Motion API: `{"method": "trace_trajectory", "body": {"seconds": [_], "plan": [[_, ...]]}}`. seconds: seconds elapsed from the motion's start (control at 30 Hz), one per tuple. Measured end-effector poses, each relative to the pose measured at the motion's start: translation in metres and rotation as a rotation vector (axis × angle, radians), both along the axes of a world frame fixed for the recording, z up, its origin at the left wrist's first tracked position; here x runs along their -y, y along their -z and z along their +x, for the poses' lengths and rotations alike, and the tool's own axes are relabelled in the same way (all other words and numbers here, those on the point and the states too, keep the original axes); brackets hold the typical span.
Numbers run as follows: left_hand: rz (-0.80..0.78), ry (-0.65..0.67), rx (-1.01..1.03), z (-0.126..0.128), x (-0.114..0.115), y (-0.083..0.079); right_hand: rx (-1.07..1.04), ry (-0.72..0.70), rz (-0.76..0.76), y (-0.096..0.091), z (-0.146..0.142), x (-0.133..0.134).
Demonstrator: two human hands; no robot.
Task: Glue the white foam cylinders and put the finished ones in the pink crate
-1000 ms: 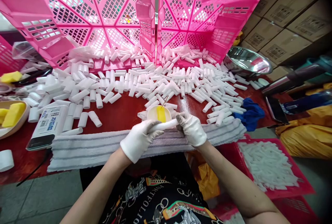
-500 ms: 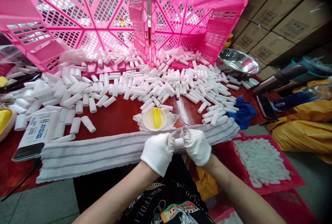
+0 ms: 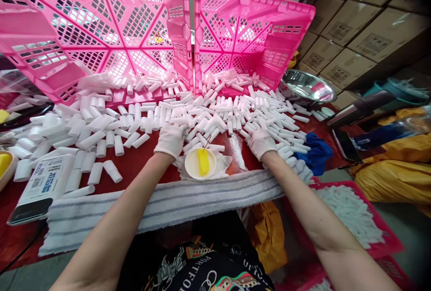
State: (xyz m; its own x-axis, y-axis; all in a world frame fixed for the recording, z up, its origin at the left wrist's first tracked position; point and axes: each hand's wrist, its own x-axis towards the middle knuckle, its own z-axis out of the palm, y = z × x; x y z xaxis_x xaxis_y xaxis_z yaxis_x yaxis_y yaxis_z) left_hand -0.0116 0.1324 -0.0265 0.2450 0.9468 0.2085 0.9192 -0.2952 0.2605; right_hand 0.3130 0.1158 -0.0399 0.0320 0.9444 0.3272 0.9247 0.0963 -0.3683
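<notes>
Both my hands wear white gloves and reach out over the red table into a spread of several white plastic tubes (image 3: 215, 111). My left hand (image 3: 170, 139) has its fingers curled down onto tubes at the near edge of the pile. To the right, my right hand (image 3: 261, 143) closes its fingers over tubes as well. Between my wrists sits a small white dish (image 3: 200, 164) holding something yellow, with a thin stick leaning in it. A folded white towel (image 3: 161, 205) lies along the table's front edge under my forearms.
Two pink crates (image 3: 101, 35) (image 3: 249, 35) lie tipped on their sides behind the tubes. A steel bowl (image 3: 305, 86) and a blue cloth (image 3: 316, 152) are at the right. A red tray of tubes (image 3: 350, 214) sits low right. A white box (image 3: 43, 183) lies at the left.
Both hands were together at the towel holding one white tube. They have now parted and reached forward into the pile, and that tube is no longer in sight.
</notes>
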Motion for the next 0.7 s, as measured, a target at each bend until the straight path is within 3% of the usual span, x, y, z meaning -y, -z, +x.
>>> {"method": "trace_trajectory", "body": {"seconds": [0.13,0.2,0.3,0.4,0.5,0.57,0.7], "plan": [[-0.008,-0.038,0.009,-0.016,0.02,-0.004,-0.024,0.051,-0.043,-0.001,-0.009,0.022],[0.018,-0.109,0.055,-0.025,0.038,-0.009,-0.279,0.007,-0.11,-0.01,-0.024,0.046],[0.001,-0.161,0.246,-0.028,0.068,-0.011,-0.728,-0.195,-0.365,-0.023,-0.061,0.077],[-0.11,-0.159,0.531,-0.02,0.093,-0.002,-0.938,-0.244,-0.522,-0.02,-0.096,0.086],[-0.236,-0.163,0.726,-0.011,0.108,0.011,-0.946,-0.125,-0.416,-0.003,-0.118,0.075],[-0.29,-0.183,0.746,-0.009,0.112,0.015,-0.904,-0.108,-0.354,0.009,-0.124,0.068],[-0.303,-0.154,0.618,-0.016,0.115,0.014,-0.896,-0.288,-0.316,0.019,-0.122,0.07]]}}
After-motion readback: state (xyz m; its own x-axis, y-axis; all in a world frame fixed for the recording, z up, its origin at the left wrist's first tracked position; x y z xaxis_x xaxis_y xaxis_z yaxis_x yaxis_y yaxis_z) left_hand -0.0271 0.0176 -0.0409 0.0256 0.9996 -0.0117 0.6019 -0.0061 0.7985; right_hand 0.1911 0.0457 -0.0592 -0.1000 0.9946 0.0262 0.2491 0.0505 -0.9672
